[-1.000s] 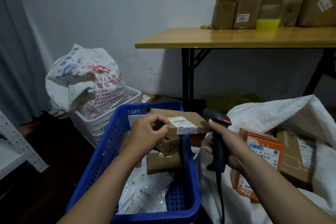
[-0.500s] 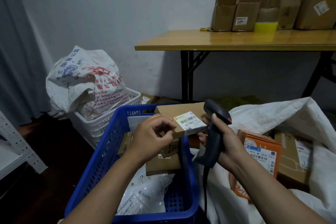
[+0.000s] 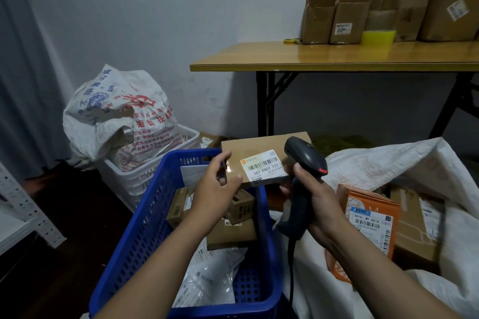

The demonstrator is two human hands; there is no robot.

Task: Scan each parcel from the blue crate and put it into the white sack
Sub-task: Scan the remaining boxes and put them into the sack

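Note:
My left hand (image 3: 216, 185) pinches the near left corner of a flat brown parcel (image 3: 259, 153), held above the far end of the blue crate (image 3: 145, 235). Its white barcode label (image 3: 263, 167) faces up. My right hand (image 3: 315, 198) grips a dark handheld scanner (image 3: 304, 160), whose head sits right beside the label. Several brown boxes (image 3: 233, 232) and white poly bags (image 3: 207, 277) lie in the crate. The open white sack (image 3: 375, 163) spreads to the right, holding an orange parcel (image 3: 368, 220) and a brown box (image 3: 417, 225).
A white basket (image 3: 145, 176) with a printed sack (image 3: 116, 111) in it stands behind the crate on the left. A wooden folding table (image 3: 337, 55) at the back right carries several cardboard boxes (image 3: 350, 15). A grey metal shelf (image 3: 18, 204) edges in at left.
My left hand lifted the parcel higher and tilted its label up toward me. My right hand raised the scanner and brought its head close to the label.

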